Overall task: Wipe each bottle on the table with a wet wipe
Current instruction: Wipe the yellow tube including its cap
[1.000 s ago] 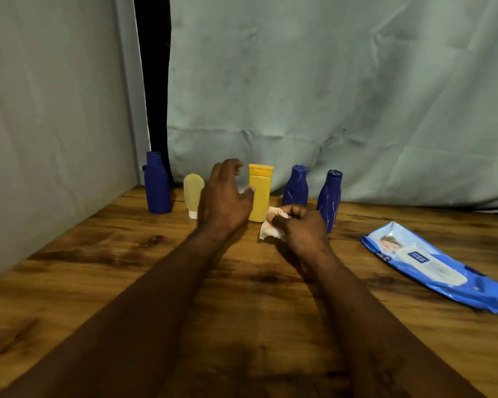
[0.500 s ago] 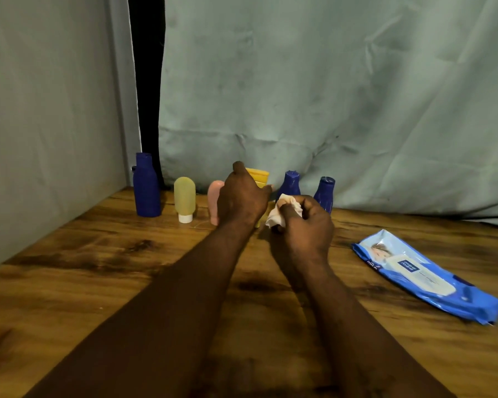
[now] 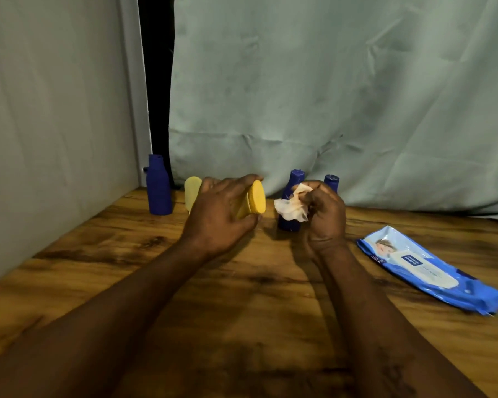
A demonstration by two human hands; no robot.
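While the left hand (image 3: 219,216) grips a yellow bottle (image 3: 253,201) tipped sideways above the surface (image 3: 242,297), its flat oval end faces right; the right hand (image 3: 325,216) pinches a crumpled white wet wipe (image 3: 291,206) just beside it.

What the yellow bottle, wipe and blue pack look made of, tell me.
The yellow bottle looks like matte plastic: even colour, no glare. The wet wipe seems thin nonwoven cloth or paper, crumpled limply in the right hand. The blue pack is likely glossy plastic film, creased with highlights.
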